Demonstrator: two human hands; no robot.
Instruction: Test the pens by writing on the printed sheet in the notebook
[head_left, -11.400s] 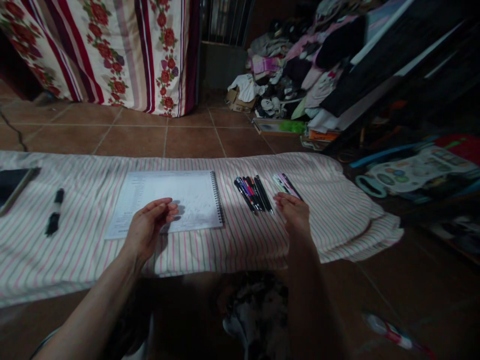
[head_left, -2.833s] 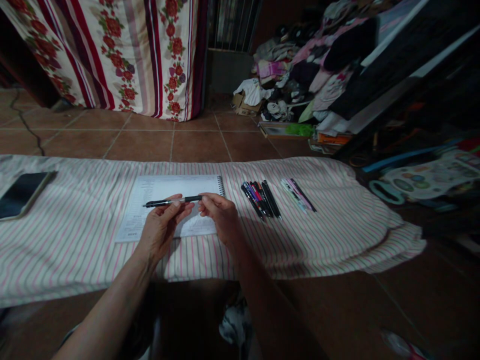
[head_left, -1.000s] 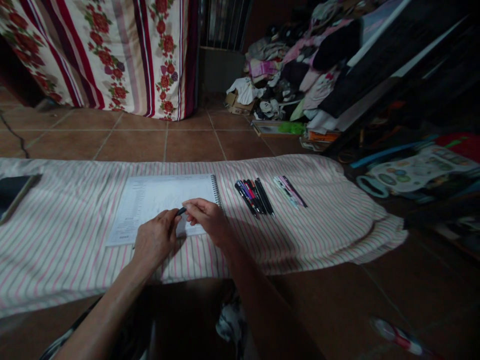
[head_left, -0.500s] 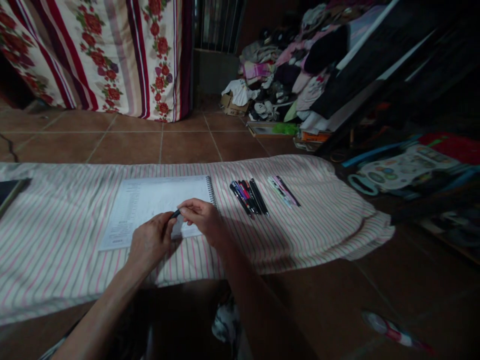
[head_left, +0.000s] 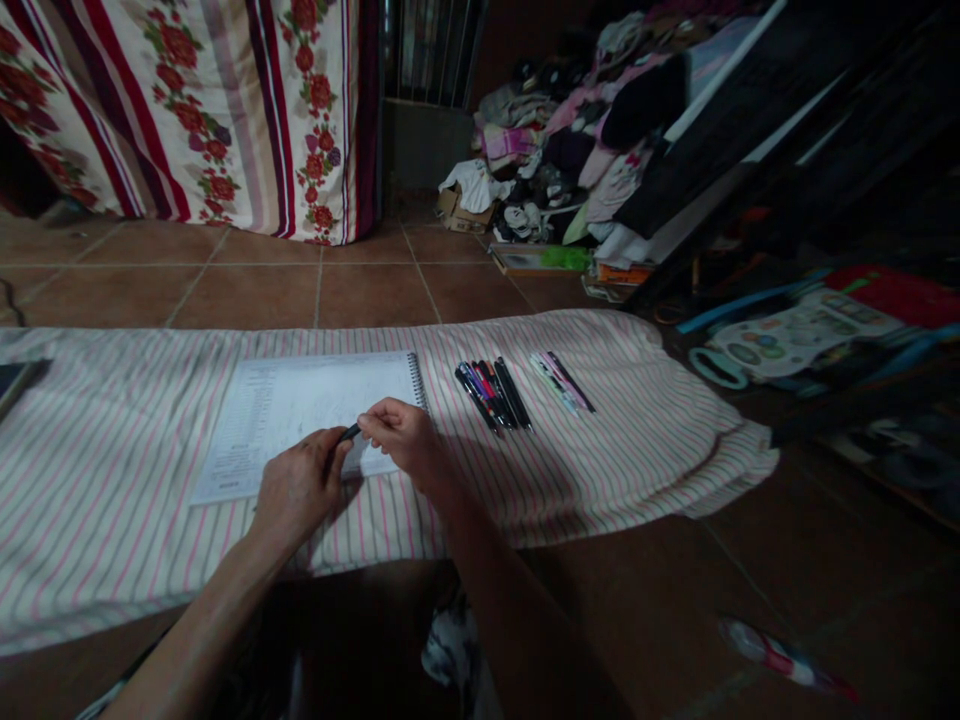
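Note:
Over the lower part of a spiral notebook (head_left: 300, 385), both hands meet at a slim dark pen (head_left: 349, 432). My left hand (head_left: 301, 480) is closed round one end of it. Thumb and fingers of my right hand (head_left: 401, 435) pinch the other end. The notebook lies open, with printed or written lines on its page and its wire binding on the right. Beside the binding lies a group of several pens (head_left: 495, 395), mostly black, some purple and red. Farther right is a smaller group of pale and dark pens (head_left: 562, 382).
A striped cloth (head_left: 645, 430) covers the low table. A dark flat object (head_left: 19, 380) lies at its left edge. On the tiled floor is a plastic bottle (head_left: 780, 655). Heaped clothes (head_left: 570, 150) and a floral curtain (head_left: 187, 120) stand behind; a child's walker-like item (head_left: 802, 330) is at right.
The view has shifted slightly, so the scene sits a little farther left. Both hands keep their hold on the pen, with barely any movement.

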